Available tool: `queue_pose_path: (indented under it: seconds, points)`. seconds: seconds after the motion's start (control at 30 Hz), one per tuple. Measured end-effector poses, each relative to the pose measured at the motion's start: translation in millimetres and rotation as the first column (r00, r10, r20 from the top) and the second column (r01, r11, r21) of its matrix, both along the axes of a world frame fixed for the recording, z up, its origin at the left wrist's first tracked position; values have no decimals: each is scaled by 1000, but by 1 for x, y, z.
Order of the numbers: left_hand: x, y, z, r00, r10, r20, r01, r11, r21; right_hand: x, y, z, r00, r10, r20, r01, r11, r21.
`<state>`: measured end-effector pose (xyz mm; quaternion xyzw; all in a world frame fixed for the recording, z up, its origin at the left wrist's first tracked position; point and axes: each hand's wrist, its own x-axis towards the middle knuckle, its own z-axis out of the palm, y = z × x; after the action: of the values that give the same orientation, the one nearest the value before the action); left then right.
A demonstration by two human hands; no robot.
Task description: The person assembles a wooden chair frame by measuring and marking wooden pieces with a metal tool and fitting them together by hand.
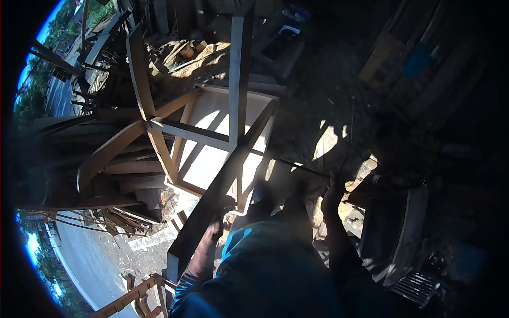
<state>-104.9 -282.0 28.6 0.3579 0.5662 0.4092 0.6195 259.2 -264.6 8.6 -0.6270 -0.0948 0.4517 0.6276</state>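
Note:
A wooden furniture frame [192, 133] stands in front of me, with curved legs at the left and a straight post [238, 74] rising at its far side. A broad dark wooden rail [214, 199] crosses it diagonally toward me. My left hand [216, 227] is closed around the lower part of that rail. Fingers closed, my right hand [333, 192] grips one end of a long thin dark bar [294, 166]. The bar's other end meets the frame near the joint of post and rail; shade hides its exact kind.
Behind the frame lies a pale framed panel [212, 143]. Timber pieces [132, 169] are stacked at the left, and wood scraps [185, 53] lie at the back. Another wooden frame [135, 299] stands at the lower left, by a road [85, 254]. Boards [392, 58] lean in shade, far right.

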Motion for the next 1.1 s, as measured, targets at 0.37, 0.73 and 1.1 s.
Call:
queue_pose_path:
  seconds: [0.37,0.73,1.1]
  points:
    - [273,108,115,752,-358,-553,635,617,464,3,4,36,970,174,-168,-146,975,167]
    - [363,152,29,72,-259,-963,997,1,75,35,-8,-61,740,593,-319,-233,669,706]
    - [382,186,0,-300,-295,-907,914,-360,-186,8,-6,-44,705,315,-636,122,829,546]
